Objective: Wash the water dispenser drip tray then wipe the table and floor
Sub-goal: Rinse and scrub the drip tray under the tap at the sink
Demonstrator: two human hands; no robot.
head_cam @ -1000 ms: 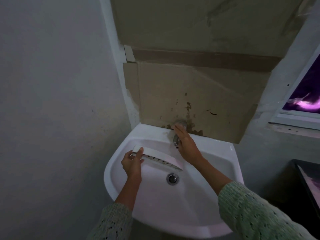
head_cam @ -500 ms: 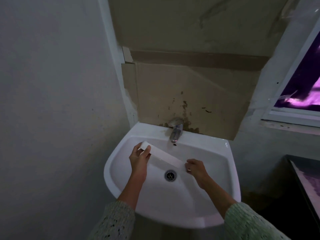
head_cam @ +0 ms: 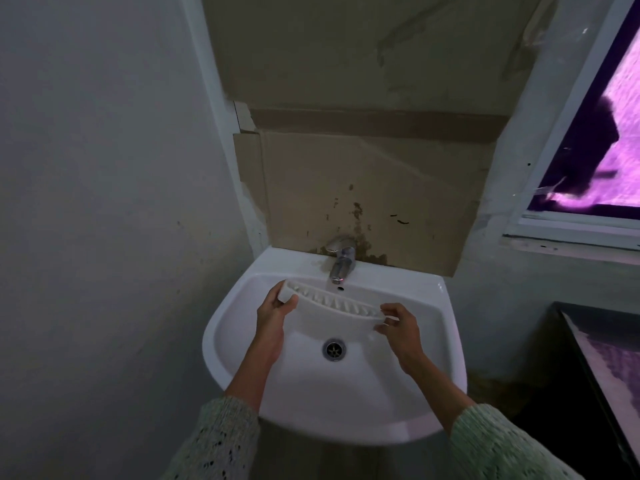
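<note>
Presently we hold the drip tray (head_cam: 332, 311) over the sink (head_cam: 429, 386) basin, just below the tap (head_cam: 341, 263). Its long axis runs across the basin, left end nearer the tap, ribbed side tilted towards the tap. Our left hand (head_cam: 275, 315) grips the left end; our right hand (head_cam: 398, 325) pinches the right end.

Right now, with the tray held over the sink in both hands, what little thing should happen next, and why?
Probably turn on the tap. Both hands, left and right, hold the ends of the white drip tray over the sink, just under the spout, but no water shows running, so the right hand would likely let go and reach up.
</note>
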